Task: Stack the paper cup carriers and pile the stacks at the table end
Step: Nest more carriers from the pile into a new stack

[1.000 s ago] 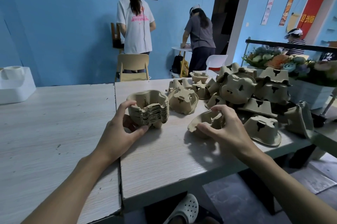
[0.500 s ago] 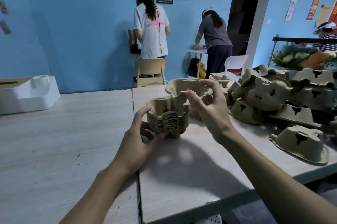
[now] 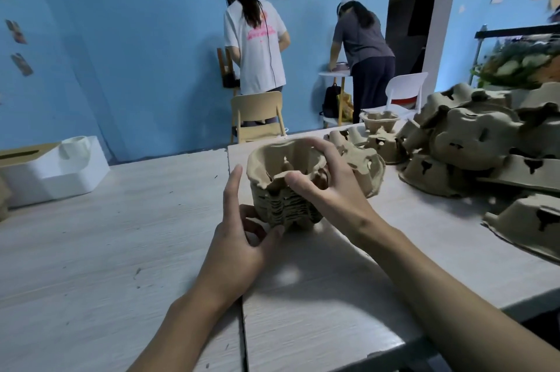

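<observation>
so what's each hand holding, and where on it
Right hand grips the top carrier by its near rim; left hand holds the stack beneath at its lower left side.

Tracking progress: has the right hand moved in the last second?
Yes: right hand moved left, from the loose carriers onto the brown moulded-pulp stack by the table seam.
</observation>
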The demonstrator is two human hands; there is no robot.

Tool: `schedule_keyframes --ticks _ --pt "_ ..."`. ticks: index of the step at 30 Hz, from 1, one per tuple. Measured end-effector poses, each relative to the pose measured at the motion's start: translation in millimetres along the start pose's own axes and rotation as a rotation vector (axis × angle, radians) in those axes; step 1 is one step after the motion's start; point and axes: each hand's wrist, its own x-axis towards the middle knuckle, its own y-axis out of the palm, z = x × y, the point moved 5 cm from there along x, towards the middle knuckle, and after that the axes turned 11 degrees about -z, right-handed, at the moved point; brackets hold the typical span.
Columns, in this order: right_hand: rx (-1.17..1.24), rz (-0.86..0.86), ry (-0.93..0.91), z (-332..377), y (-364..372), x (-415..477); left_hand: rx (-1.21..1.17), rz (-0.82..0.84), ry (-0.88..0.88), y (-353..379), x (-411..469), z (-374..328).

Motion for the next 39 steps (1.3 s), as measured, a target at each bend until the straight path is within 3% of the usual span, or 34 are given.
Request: schedule_keyframes --ticks 6,13,19,32,39 --pt "-0.148 -0.008 0.027 -15.9 -9.0 -1.5 0.010 0.027 0.029 0.5 -0.5 -4.5" --pt "-0.550 -0.422 -0.064 -36.5 -48.7 21.4 0.029 0.018 0.041 -0.2 -0.7 -3.4" --pt "-0.809 -0.323 0.050 -61.9 -60.3 28.1 0.035 0.023 0.042 -0.5 -0.8 -5.2" --pt "-0.687 -0.427 0.010 -53.4 -69.0 24.2 0.030 0.015 0.014 -2.0 -0.5 -1.5" --pt "-0.609 -0.382 0.083 -53.9 -65.5 19.0 0.034 -0.008 0.011 -3.9 0.0 -2.5"
